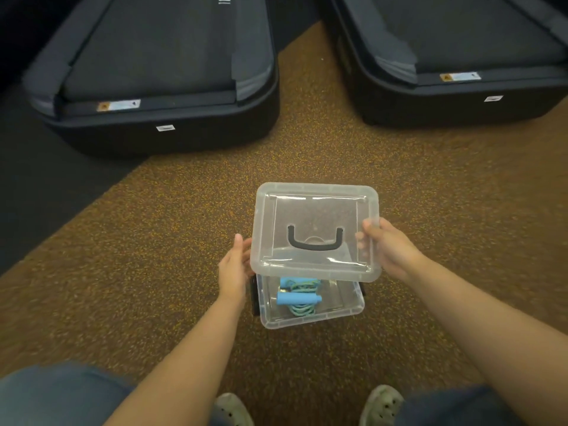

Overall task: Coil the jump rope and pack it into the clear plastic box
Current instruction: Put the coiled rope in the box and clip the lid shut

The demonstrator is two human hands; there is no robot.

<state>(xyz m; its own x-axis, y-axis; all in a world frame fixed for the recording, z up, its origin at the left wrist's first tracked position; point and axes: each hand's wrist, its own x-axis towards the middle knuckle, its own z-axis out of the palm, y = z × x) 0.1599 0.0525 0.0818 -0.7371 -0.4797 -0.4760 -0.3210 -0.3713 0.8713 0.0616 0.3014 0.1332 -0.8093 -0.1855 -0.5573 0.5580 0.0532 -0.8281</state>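
The clear plastic box (pixel 310 318) stands on the speckled floor just in front of me. Inside it lies the coiled jump rope (pixel 299 298), teal cord with blue handles. Above the box's far part hovers its clear lid (pixel 316 210), which has a black handle on top. My right hand (pixel 390 250) grips the lid's right edge, fingers curled over the rim. My left hand (pixel 235 265) is at the lid's left edge with its fingers hidden behind the plastic, so whether it holds the lid cannot be told.
Two dark treadmill decks, one (pixel 153 87) at the back left and one (pixel 461 56) at the back right, stand beyond the box. Brown speckled floor (pixel 153 256) surrounds the box. My knees and two light shoes (pixel 381 407) are at the bottom edge.
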